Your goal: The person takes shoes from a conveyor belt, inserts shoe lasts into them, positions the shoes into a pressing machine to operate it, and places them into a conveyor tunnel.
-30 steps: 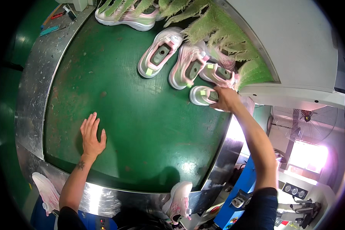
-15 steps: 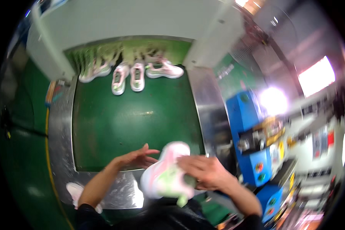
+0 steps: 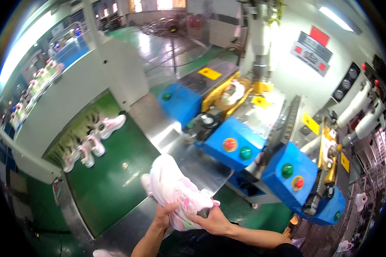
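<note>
A white and pink sneaker [image 3: 169, 177] is held up in front of me, its toe pointing away and its laces toward the right. My left hand [image 3: 162, 217] grips its near left side, thumb on the upper. My right hand [image 3: 213, 222] is closed round the collar at the heel end, by a pink tab. Behind the sneaker's left edge shows another pale pink shape [image 3: 146, 184], perhaps a second shoe; most of it is hidden. Beyond, on the green belt [image 3: 111, 188], several similar sneakers [image 3: 111, 125] stand by the bristly curtain [image 3: 83, 124] of a grey machine housing [image 3: 73, 103].
A metal ledge [image 3: 197, 165] edges the belt. To the right stands a press with blue button boxes [image 3: 236, 143], yellow guards and a shoe [image 3: 233, 92] in one station. More shoes [image 3: 38, 81] line the housing's top. Part of a pale shoe [image 3: 102, 253] shows at the lower edge.
My view has swung right, toward the blue press. My left hand, apart from the sneaker before, now grips it along with my right. The sneaker's toe now points away from me.
</note>
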`<action>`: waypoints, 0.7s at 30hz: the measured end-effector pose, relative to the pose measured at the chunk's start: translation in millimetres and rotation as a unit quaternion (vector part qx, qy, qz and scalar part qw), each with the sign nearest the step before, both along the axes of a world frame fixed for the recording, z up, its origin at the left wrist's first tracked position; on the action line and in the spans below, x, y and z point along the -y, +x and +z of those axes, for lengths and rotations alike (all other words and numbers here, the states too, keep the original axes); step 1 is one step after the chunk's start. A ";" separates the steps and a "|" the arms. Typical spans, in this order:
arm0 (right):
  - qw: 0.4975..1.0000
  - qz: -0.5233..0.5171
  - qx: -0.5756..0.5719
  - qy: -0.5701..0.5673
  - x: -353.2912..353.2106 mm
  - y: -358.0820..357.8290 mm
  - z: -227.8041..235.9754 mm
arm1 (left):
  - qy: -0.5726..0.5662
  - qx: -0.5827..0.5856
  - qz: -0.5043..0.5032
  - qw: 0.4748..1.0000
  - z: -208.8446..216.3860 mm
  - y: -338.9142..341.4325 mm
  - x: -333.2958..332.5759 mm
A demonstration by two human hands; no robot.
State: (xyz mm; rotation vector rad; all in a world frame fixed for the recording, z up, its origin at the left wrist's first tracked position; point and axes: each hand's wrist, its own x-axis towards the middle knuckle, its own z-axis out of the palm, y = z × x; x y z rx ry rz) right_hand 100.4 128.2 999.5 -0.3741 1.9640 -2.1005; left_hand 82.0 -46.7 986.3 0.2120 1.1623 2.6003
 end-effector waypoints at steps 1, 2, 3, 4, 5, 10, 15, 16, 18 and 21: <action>0.996 -0.019 0.080 -0.031 -18.6 -0.6 2.7 | -0.072 0.072 0.078 0.992 -2.3 -2.0 -19.7; 0.996 -0.027 0.077 -0.031 -31.6 0.8 -4.3 | -0.143 0.143 0.157 0.967 -4.4 -7.5 -36.9; 0.982 -0.098 0.137 -0.080 -44.1 7.2 -8.5 | -0.138 0.088 0.168 0.972 9.8 -15.4 -53.4; 0.957 -0.167 0.196 -0.130 -59.4 8.8 -10.5 | -0.187 0.048 0.229 0.954 4.0 -36.9 -62.1; 0.956 -0.184 0.201 -0.110 -79.1 7.4 7.0 | -0.250 -0.035 0.201 0.946 7.6 -59.8 -62.8; 0.976 -0.215 0.015 0.018 -113.7 -37.9 43.7 | -0.354 -0.183 0.028 0.917 1.5 -272.6 -118.7; 0.948 -0.277 0.126 0.089 -113.1 -53.0 74.1 | -0.535 -0.419 -0.016 0.734 -37.3 -474.8 -241.6; 0.941 -0.295 0.131 0.103 -110.0 -51.6 65.4 | -0.601 -0.446 0.039 0.663 -51.9 -496.0 -257.7; 0.910 -0.356 0.104 0.187 -110.8 -61.8 72.2 | -0.534 -0.484 0.094 0.687 -65.4 -487.1 -275.2; 0.873 -0.384 0.286 0.094 -112.3 -87.3 65.3 | -0.522 -0.425 -0.015 0.739 -36.3 -508.2 -275.1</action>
